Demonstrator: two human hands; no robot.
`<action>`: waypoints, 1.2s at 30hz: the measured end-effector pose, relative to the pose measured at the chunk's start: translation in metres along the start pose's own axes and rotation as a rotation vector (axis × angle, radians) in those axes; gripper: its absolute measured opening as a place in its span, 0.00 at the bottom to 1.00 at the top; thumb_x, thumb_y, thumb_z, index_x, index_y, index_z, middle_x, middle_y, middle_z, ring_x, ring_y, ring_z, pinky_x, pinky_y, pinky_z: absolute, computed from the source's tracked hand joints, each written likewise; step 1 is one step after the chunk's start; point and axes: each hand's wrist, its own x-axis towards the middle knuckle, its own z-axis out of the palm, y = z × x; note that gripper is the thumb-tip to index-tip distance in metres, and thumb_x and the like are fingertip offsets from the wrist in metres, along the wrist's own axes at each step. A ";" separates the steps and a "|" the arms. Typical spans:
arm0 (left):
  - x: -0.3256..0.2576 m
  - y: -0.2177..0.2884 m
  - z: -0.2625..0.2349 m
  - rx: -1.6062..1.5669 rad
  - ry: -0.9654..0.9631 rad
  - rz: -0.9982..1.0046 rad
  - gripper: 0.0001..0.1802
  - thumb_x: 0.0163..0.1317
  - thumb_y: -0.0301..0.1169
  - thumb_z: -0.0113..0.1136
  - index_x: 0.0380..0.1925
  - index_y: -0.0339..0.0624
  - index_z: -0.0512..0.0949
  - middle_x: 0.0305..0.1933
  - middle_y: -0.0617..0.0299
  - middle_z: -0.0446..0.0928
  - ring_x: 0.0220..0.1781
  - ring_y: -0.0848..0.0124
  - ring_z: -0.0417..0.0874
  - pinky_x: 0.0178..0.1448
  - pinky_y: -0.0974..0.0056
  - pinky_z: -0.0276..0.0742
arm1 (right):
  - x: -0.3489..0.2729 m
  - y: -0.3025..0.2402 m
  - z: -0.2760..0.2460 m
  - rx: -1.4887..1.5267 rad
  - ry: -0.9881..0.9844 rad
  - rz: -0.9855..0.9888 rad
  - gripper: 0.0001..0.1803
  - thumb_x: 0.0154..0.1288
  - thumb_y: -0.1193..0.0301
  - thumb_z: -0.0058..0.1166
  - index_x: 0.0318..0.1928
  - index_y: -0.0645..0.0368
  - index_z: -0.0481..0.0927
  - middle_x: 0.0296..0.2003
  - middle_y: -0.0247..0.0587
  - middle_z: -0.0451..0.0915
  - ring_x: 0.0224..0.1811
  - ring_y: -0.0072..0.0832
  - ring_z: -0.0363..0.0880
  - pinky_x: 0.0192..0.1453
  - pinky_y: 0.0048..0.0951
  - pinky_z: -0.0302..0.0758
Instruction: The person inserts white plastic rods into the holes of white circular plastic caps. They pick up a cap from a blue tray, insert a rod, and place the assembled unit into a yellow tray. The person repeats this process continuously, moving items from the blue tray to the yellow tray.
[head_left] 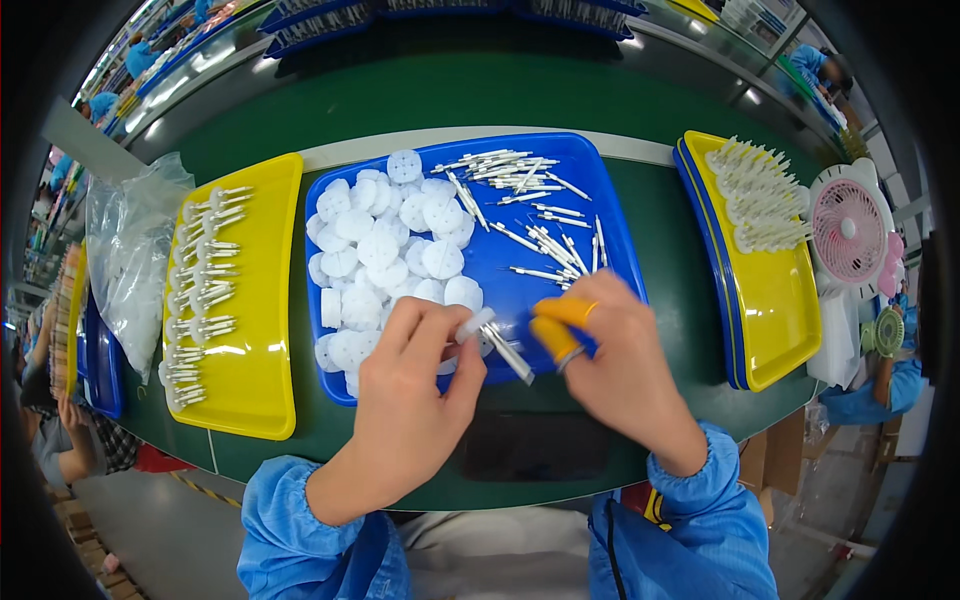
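Dark green worktop (680, 300) spreads under both hands, with aisles and blue-clad people blurred at the rim. Farthest left of the fingers lies a crumpled clear bag (130, 260), then a yellow tray (262, 330) with rows of white discs bearing slim rods. Nearer, just beyond the left fingertips, loose white discs (380, 245) crowd the left side of a blue tray (490, 265).

Left hand (410, 395): thumb and forefinger are closed in a pinch on one white disc (474, 324), seen nearly edge-on over the tray's near part; several slim, pale, metallic-looking rods (510, 355) slant from it toward the right hand. The wrist leans inward from a blue sleeve.

Right hand (630, 365) comes in from the right, fingers curled, yellow covers (565, 312) on two of them; blur hides whether they grip anything. Beyond its fingertips lie loose white rods (545, 245) with dark tips. Rightward stands another yellow tray (785, 320) of white pieces, then a pink fan (848, 228).
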 end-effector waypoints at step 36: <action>0.003 -0.003 -0.008 -0.046 -0.061 -0.050 0.09 0.65 0.16 0.73 0.43 0.30 0.83 0.44 0.55 0.85 0.44 0.68 0.93 0.44 0.64 0.95 | -0.001 -0.008 0.002 0.029 -0.171 -0.170 0.26 0.44 0.86 0.64 0.50 0.72 0.87 0.40 0.49 0.76 0.47 0.47 0.77 0.51 0.45 0.76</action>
